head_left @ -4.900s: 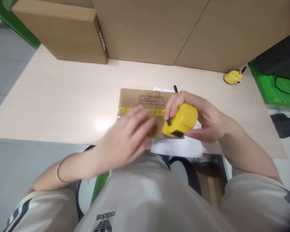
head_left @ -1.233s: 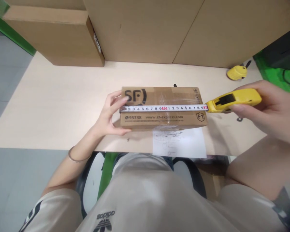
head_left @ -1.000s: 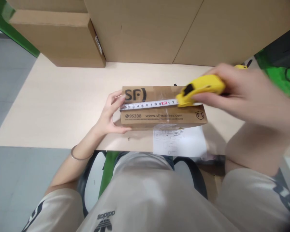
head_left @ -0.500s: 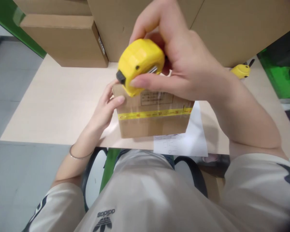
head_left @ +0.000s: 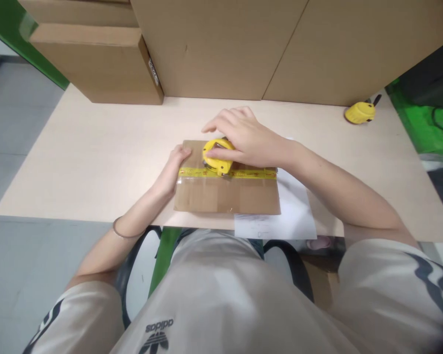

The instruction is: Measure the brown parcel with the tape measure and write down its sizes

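Observation:
A small flat cardboard box (head_left: 227,194) with a yellow tape strip across its top lies on the pale table (head_left: 96,162), near the front edge. My left hand (head_left: 172,169) grips the box's left end, fingers curled over the edge. My right hand (head_left: 243,140) rests on top of the box, fingers closed around a yellow tape measure (head_left: 216,156) pressed against the top face. A white sheet of paper (head_left: 280,221) lies under the box's right part and sticks out toward me.
Large cardboard boxes (head_left: 96,64) stand along the back of the table. A second yellow tape measure (head_left: 359,113) lies at the far right. A green frame (head_left: 424,123) borders the right side. My lap and chair are below the table edge.
The tape was drawn back into its case. The box was turned from its side face to the taped face up. My right hand came down and set the tape measure on top.

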Tool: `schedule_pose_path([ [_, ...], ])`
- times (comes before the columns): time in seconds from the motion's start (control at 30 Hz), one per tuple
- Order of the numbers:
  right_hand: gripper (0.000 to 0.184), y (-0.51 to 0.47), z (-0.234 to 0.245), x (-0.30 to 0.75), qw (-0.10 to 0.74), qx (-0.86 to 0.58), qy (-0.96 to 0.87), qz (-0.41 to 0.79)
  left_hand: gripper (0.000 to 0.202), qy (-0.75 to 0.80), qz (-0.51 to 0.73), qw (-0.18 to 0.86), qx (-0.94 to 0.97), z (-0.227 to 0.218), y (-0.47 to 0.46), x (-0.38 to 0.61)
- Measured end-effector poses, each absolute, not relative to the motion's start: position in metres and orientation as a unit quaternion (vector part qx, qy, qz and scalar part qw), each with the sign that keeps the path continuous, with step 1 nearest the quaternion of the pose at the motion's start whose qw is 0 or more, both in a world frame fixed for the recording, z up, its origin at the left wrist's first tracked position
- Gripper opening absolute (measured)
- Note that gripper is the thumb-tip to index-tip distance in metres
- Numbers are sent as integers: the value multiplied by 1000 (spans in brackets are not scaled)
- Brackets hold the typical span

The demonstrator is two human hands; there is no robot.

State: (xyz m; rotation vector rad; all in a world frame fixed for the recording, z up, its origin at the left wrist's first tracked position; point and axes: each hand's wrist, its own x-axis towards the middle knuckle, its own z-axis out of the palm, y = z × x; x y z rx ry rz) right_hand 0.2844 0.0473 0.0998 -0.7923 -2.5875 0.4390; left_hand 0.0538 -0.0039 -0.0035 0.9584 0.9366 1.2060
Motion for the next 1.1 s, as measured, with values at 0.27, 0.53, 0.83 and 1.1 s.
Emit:
schedule_pose_path([
  [0.27, 41, 64, 99, 365, 55, -630, -754, 178, 39, 408, 581, 595, 378, -11, 8, 63],
  [0.53, 36, 40, 23, 400, -55, -690, -680, 242, 34, 403, 605, 571, 381, -20, 18, 64],
  [0.83, 56, 37, -4, 432, 230, -544, -640, 491, 36, 398, 616, 549, 401, -26, 29, 62],
  [1.1, 38, 30, -13, 414, 324, -528, -609, 496, 40, 359, 594, 575, 433, -24, 48, 62],
])
